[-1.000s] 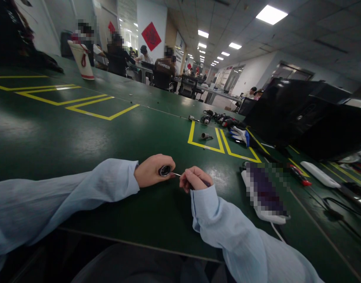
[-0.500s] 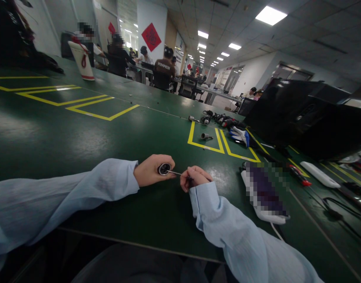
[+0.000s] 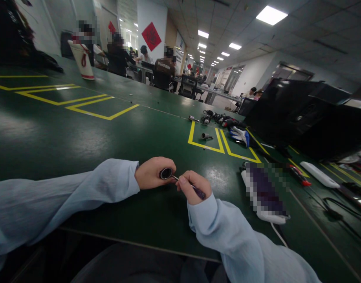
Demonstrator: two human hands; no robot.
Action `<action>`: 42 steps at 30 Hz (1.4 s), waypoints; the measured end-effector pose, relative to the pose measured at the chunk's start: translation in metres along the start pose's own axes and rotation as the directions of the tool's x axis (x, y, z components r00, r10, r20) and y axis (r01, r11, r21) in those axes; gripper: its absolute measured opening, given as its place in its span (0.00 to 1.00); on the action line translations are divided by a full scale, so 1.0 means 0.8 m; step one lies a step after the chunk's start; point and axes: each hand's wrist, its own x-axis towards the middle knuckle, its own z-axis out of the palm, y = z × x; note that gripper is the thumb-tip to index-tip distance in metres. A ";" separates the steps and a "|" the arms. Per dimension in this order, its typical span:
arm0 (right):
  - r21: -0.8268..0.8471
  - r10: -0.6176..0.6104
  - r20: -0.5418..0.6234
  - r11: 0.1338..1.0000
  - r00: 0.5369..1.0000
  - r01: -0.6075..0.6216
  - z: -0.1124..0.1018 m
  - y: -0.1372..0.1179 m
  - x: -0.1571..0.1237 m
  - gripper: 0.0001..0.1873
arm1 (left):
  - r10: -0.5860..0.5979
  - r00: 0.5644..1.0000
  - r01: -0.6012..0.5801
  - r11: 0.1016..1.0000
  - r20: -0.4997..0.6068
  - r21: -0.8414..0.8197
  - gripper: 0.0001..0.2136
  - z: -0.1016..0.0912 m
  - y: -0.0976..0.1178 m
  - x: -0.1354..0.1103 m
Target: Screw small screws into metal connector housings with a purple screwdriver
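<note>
My left hand [image 3: 154, 173] is closed around a dark cylindrical part with a round metal rim [image 3: 165, 173], its open end tilted up towards me. In my right hand [image 3: 195, 184] is a slim screwdriver [image 3: 200, 192], its dark handle lying across the palm and its thin shaft pointing left. The shaft's tip meets the lower edge of the cylindrical part or passes just by it; I cannot tell which. Both hands are held just above the green table [image 3: 115, 216], close to each other.
A small metal cup-shaped part [image 3: 206, 136] lies inside a yellow-taped box. Behind it are a metal piece [image 3: 193, 118], tangled black parts and a white-blue glove [image 3: 239, 135]. On the right are a white-edged device [image 3: 271, 216] and a red-black tool [image 3: 299, 175]. A paper cup [image 3: 82, 61] stands back left.
The screwdriver's shaft has come out of the cylindrical part's opening to its lower edge. My right hand has turned, showing the handle. My left hand has tilted the part slightly.
</note>
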 end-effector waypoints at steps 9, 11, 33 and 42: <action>0.533 0.434 0.147 0.722 0.889 -0.441 -0.006 0.009 0.015 0.14 | -0.084 0.996 0.084 0.994 -0.008 -0.071 0.08 -0.002 0.005 0.000; 0.461 0.387 0.082 0.802 0.918 -0.380 -0.004 0.009 0.013 0.14 | -0.083 0.996 0.082 0.994 -0.011 -0.075 0.08 -0.002 0.003 0.000; 0.682 0.367 0.211 0.609 0.906 -0.405 -0.004 0.018 0.016 0.14 | -0.084 0.988 0.057 0.978 -0.128 -0.202 0.11 -0.003 0.004 -0.001; 0.388 0.235 0.037 0.892 0.971 -0.231 -0.001 0.002 0.006 0.14 | -0.075 0.985 0.039 0.974 -0.155 -0.222 0.09 -0.004 0.008 -0.002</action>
